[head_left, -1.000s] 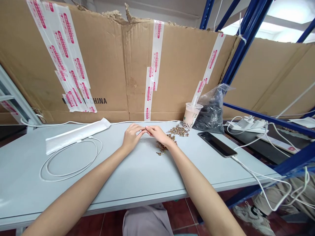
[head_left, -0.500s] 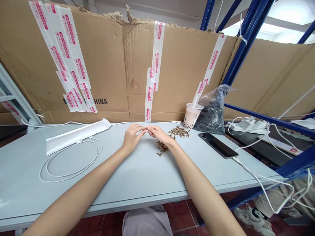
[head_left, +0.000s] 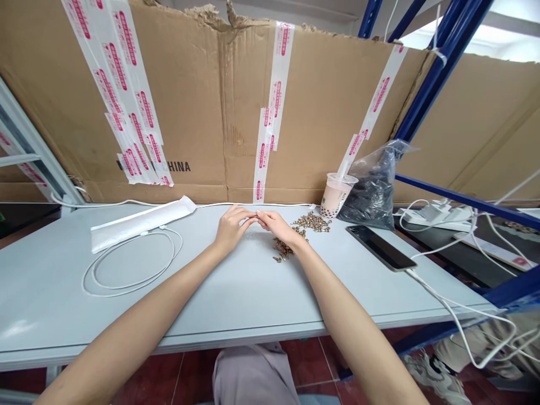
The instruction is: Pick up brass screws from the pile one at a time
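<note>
Left hand (head_left: 230, 229), right hand (head_left: 275, 226): fingertips pinching a small metal part (head_left: 256, 216) together. More parts (head_left: 283, 250) heaped right, cup (head_left: 334, 196) just beside the far heap (head_left: 313, 222).

Workshop-type area, blue metal rack (head_left: 439, 79), taped cardbd partition (head_left: 189, 101), metal pcs (head_left: 283, 248) on tbl (head_left: 236, 304)

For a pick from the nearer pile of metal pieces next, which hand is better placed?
Right, probably: the right hand is right by the nearer pile, with the left hand farther off. Both appear to be pinching a small piece, so it may need freeing first.
</note>
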Demonstrator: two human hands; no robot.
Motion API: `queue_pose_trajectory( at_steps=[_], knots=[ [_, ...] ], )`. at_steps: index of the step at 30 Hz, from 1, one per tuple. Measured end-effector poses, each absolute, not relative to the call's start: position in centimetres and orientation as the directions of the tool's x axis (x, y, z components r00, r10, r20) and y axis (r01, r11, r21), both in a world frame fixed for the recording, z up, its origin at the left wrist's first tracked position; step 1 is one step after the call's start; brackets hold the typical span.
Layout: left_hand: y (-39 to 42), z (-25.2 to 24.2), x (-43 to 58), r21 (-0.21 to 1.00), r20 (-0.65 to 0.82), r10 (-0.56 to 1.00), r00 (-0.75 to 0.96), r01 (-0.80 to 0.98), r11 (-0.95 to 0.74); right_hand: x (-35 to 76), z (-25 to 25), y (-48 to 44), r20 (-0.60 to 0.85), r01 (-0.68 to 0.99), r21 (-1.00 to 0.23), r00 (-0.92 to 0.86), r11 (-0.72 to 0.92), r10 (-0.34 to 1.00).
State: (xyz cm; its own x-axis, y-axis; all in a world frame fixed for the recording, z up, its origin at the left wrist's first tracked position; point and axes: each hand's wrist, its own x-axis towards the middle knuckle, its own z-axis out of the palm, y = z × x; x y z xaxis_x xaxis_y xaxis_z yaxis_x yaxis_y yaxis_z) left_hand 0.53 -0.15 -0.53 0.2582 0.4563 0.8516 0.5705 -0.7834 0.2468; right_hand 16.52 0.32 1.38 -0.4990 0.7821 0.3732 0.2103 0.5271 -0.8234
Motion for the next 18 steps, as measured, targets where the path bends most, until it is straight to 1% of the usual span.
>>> queue_pose_trajectory(
  at_steps=[5, 8, 11, 13, 15, 18],
  knots=[
    [-0.08, -0.35, 0.52, 0.271, 0.856, 0.468, 0.221, 0.580, -0.769, 16.75, 1.78, 0.04, 0.391, 0.258, -0.799, -0.462, 0.543, 0.796],
    [-0.16, -0.25, 0.47, 0.253, 0.862, 0.458, 0.218, 0.598, -0.761, 16.86, 1.99, -0.04, 0.409, 0.301, -0.763, -0.460, 0.572, 0.788],
    [-0.35, -0.22, 0.53, 0.233, 0.869, 0.446, 0.215, 0.616, -0.753, 16.66, 2.05, -0.06, 0.445, 0.300, -0.738, -0.458, 0.604, 0.770],
    [-0.48, -0.25, 0.63, 0.225, 0.874, 0.437, 0.213, 0.619, -0.753, 16.43, 2.00, -0.12, 0.455, 0.277, -0.750, -0.444, 0.601, 0.772],
    [-0.56, -0.30, 0.72, 0.217, 0.875, 0.431, 0.220, 0.618, -0.756, 16.26, 1.91, -0.21, 0.435, 0.268, -0.773, -0.436, 0.576, 0.787],
    [-0.57, -0.31, 0.78, 0.215, 0.872, 0.433, 0.228, 0.616, -0.758, 16.31, 1.89, -0.31, 0.394, 0.306, -0.779, -0.441, 0.548, 0.806]
  ],
)
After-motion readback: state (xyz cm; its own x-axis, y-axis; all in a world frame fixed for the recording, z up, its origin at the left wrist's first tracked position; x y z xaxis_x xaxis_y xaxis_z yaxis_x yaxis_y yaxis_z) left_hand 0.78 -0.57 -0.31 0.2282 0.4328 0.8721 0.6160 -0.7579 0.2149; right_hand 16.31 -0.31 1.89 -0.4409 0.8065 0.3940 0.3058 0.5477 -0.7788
